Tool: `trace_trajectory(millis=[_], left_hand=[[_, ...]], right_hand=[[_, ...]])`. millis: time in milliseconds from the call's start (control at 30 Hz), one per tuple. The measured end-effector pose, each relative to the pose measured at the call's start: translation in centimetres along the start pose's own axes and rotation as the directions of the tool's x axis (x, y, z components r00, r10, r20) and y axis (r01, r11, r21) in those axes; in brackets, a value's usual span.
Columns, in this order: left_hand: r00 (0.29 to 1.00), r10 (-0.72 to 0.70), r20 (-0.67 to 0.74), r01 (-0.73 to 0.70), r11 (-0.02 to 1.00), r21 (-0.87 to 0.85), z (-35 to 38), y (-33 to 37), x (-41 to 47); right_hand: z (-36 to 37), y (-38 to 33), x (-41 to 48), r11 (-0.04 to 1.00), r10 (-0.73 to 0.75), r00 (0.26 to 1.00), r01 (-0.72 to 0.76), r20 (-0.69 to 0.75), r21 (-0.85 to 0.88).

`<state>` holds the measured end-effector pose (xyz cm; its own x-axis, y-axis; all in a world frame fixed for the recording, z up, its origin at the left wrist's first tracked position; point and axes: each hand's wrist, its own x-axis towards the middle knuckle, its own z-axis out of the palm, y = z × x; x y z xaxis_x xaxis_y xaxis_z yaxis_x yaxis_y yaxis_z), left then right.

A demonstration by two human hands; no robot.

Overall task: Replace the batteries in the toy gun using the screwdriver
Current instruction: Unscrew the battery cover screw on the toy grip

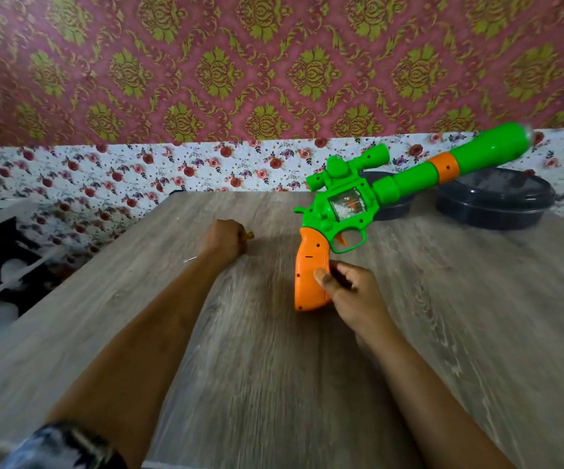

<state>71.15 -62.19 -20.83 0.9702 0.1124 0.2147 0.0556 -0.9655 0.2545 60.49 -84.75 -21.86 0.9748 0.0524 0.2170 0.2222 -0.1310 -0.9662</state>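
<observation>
The toy gun (348, 204) has a green body with a scope, a long green barrel with an orange band, and an orange grip (309, 282). It is raised off the wooden table (273, 367), barrel pointing up and to the right. My right hand (344, 292) grips the orange grip from the right, thumb on its side. My left hand (224, 240) is curled into a fist on the table left of the gun, holding the screwdriver (249, 235). Only a yellow end and a thin metal tip of the screwdriver show. No batteries are visible.
Two dark round lidded containers (493, 201) stand at the table's back right, one partly behind the gun. A flowered wall runs close behind the table. Left of the table's edge are a white ledge and a black object (6, 262).
</observation>
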Motion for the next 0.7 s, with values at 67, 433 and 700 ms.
trace_trajectory(millis=[67, 433, 700], left_hand=[[1.000, -0.003, -0.029, 0.002, 0.999, -0.042, -0.3, 0.0, -0.4], [0.918, -0.085, -0.388, 0.011, 0.982, -0.189, -6.6, -1.3, -4.5], [0.780, -0.061, -0.623, -0.140, 0.953, -0.269, -3.2, -3.2, -9.6]], right_hand=[[-0.1, -0.2, -0.1, 1.000, 0.004, 1.000, -0.004, 0.006, -0.014], [0.0, -0.2, -0.8, 0.995, 0.052, 0.998, -0.055, 0.046, 0.080], [0.0, 0.3, -0.9, 0.989, 0.060, 0.996, -0.068, 0.058, 0.135]])
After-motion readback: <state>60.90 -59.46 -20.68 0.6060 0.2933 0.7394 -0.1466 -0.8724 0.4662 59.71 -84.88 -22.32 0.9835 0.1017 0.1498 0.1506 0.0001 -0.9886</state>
